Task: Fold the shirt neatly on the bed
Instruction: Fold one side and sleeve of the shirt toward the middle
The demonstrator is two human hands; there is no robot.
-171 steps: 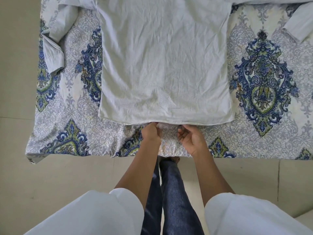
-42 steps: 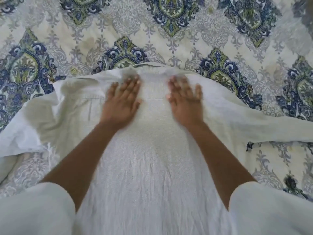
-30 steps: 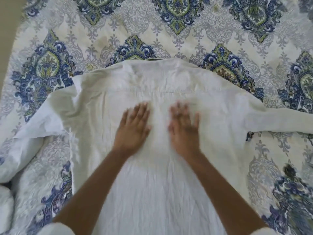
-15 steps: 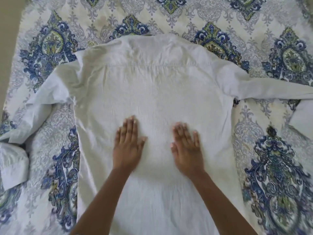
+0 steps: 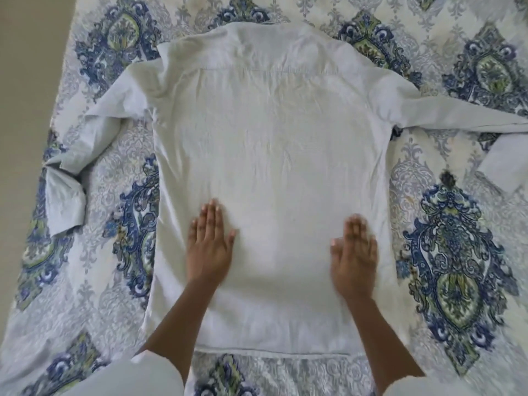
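Fingers [image 5: 212, 217] flat, gripping nothing, left hand [image 5: 208, 250] and right hand [image 5: 354, 258] press the shirt [image 5: 271, 138]; looks soft and floppy, I'd grab its side edge.

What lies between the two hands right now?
Only a bare stretch of the shirt. In the head view, the left hand and right hand lie flat on its lower part, apart, with nothing else between them.

Both palms slid down shirt [image 5: 271, 155] toward hem; left hand [image 5: 208, 247] and right hand [image 5: 354, 261] spread wider, right seemingly mid-sweep, blurred.
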